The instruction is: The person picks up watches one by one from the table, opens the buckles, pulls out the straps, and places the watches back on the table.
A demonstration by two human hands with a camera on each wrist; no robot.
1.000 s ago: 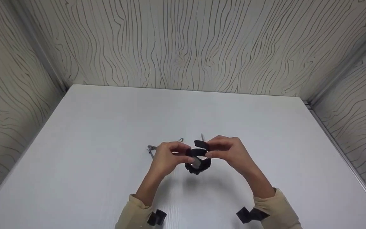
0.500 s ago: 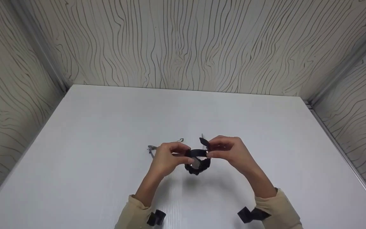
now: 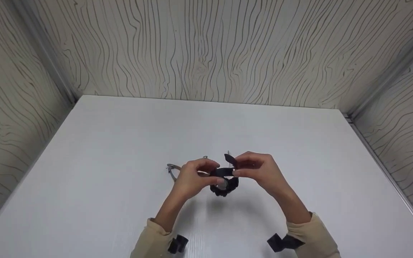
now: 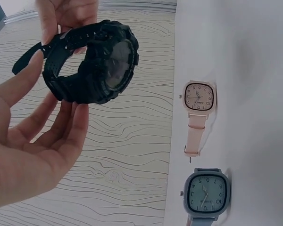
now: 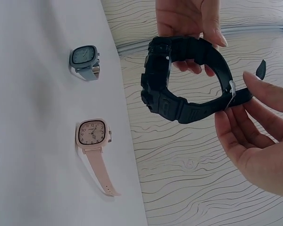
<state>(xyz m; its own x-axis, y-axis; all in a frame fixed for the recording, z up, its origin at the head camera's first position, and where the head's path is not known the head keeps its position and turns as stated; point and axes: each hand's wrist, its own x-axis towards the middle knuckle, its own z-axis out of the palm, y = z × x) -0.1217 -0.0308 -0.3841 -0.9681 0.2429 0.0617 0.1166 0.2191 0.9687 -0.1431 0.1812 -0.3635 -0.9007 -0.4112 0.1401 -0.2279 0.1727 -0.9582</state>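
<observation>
A chunky black wristwatch [image 3: 224, 186] is held up between both hands, its strap looped round into a ring. My left hand [image 3: 195, 178] grips it near one side of the case, thumb and fingers on the strap. My right hand [image 3: 258, 168] pinches the strap by the metal buckle [image 5: 231, 94], with the strap's pointed tail [image 5: 261, 70] sticking out past the fingers. In the left wrist view the watch's round face [image 4: 119, 65] points away from the left palm. The strap's underside is partly hidden by fingers.
On the white table [image 3: 120, 143] lie a pink square-faced watch [image 5: 92, 133] and a blue-grey square-faced watch [image 4: 206, 193], mostly hidden behind the hands in the head view. Wood-grain patterned panels [image 3: 206, 50] stand behind the table and at its sides.
The strap's tail has turned from lying nearly level to pointing up and left by the right fingers. The left hand has shifted slightly right; both hands keep holding the watch.
</observation>
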